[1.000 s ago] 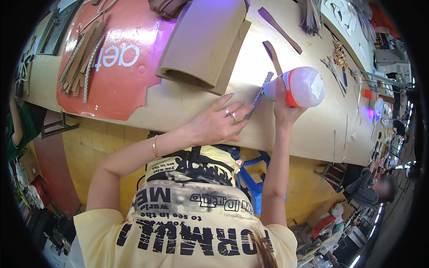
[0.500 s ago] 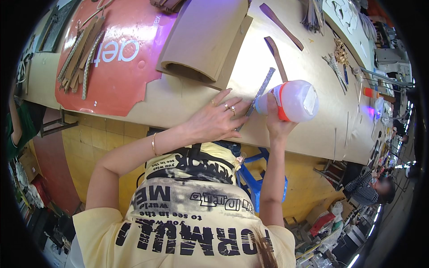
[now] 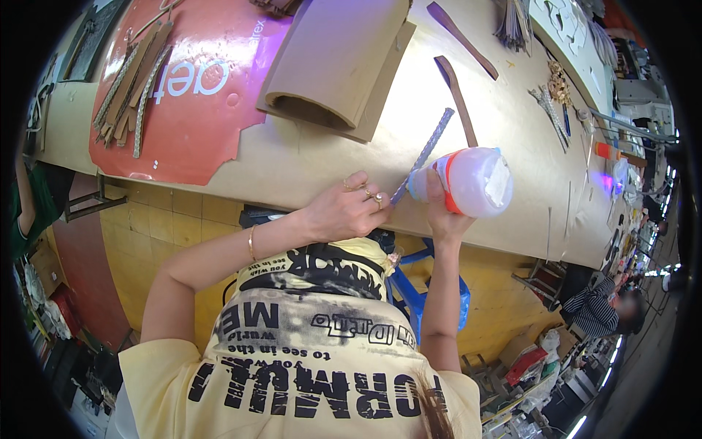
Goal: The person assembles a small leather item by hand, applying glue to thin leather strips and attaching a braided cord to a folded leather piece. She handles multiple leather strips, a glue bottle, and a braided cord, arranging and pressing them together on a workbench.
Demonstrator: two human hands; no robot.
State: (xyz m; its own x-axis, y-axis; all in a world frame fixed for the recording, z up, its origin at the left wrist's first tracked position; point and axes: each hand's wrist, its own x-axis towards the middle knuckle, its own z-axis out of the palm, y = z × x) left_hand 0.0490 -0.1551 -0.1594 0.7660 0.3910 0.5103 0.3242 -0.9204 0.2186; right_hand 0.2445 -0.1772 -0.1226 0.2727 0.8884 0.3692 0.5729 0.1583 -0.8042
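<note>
A person in a pale yellow printed shirt sits before me at a table (image 3: 526,227) covered in tan sheeting. The right hand (image 3: 444,214) is closed around a translucent white bottle (image 3: 486,183) with a red band, thumb lying along its near side. The bottle is tipped over, its pale blue neck pointing left, toward the other hand; the tilt looks meant to bring that end close to a braided grey strip (image 3: 431,146).

The strip lies between the two hands, its near end right by the left fingertips, its far end slanting away beyond the bottle's neck. The left hand (image 3: 349,210) is narrow, fingers curled in, perhaps to steady that near end; I cannot tell whether it pinches the strip or only rests beside it.

Just beyond the right hand lies a flat brown strap (image 3: 458,102), probably set there to be within reach. Farther out, past the left hand, sits a curled brown sheet (image 3: 329,58).
</note>
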